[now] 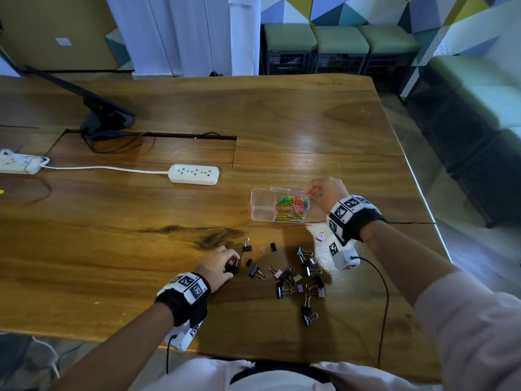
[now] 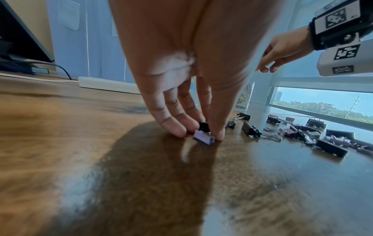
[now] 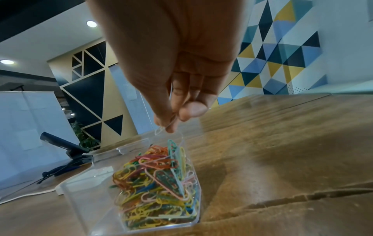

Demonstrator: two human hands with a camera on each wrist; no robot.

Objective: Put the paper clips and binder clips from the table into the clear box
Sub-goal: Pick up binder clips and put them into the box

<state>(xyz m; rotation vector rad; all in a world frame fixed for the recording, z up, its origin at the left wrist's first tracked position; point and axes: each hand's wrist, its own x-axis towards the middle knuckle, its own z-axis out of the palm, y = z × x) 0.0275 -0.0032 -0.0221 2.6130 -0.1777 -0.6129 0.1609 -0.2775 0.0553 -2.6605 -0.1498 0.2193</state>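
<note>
The clear box point(image 1: 260, 204) stands on the wooden table point(image 1: 141, 249); its right compartment holds a heap of coloured paper clips point(image 1: 291, 207) point(image 3: 159, 183), its left one looks bare. My right hand point(image 1: 324, 190) hovers over the box's right rim and pinches a pale paper clip point(image 3: 161, 129) between thumb and fingertip. Several black, purple and pink binder clips point(image 1: 296, 275) lie scattered nearer to me. My left hand point(image 1: 222, 263) reaches down at the pile's left edge, its fingertips point(image 2: 175, 127) pinching a small purple binder clip point(image 2: 203, 138) with a black binder clip point(image 2: 204, 127) right behind it.
A white power strip point(image 1: 194, 174) with its cord lies left of the box. A monitor stand point(image 1: 107, 119) and a cable slot sit further back. One pink binder clip point(image 1: 320, 237) lies alone below the box. The table's right edge point(image 1: 423, 193) runs close to my right arm.
</note>
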